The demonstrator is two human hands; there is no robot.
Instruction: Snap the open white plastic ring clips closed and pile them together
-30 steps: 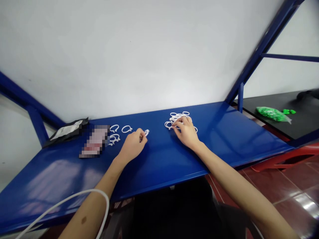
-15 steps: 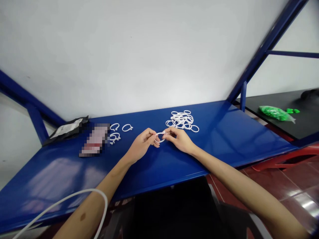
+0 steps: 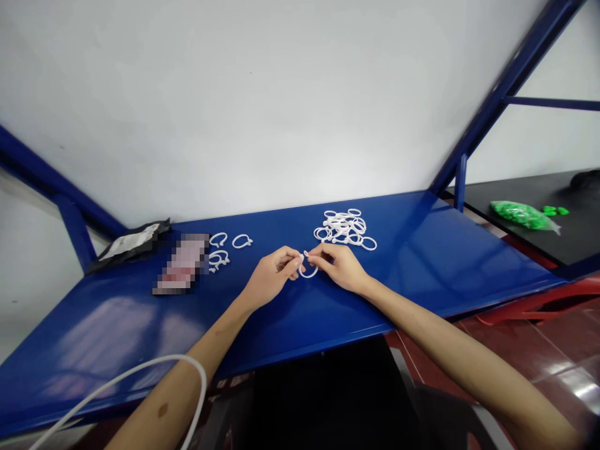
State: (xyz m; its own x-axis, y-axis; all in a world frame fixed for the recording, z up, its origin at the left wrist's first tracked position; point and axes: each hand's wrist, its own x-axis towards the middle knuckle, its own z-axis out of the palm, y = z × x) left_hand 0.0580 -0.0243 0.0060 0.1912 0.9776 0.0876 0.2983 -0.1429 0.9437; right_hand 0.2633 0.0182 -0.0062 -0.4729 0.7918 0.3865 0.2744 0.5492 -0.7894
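Note:
Between my two hands is a white plastic ring, with a gap at its top where its two ends stand apart. My left hand pinches one end, and my right hand pinches the other. Just beyond my right hand lies a pile of similar white rings, closed in loops and overlapping. To the left of my hands, several white rings with a gap rest on the blue table.
A pixelated flat object lies left of the loose rings, with a black plastic package behind it. A white cable arcs over my left forearm. At right, a bag of green pieces sits on a black table; a red stool is below.
The ring between my fingers was a closed loop and is now opened at the top, its ends apart. It hangs lower between my hands, which stay in about the same place.

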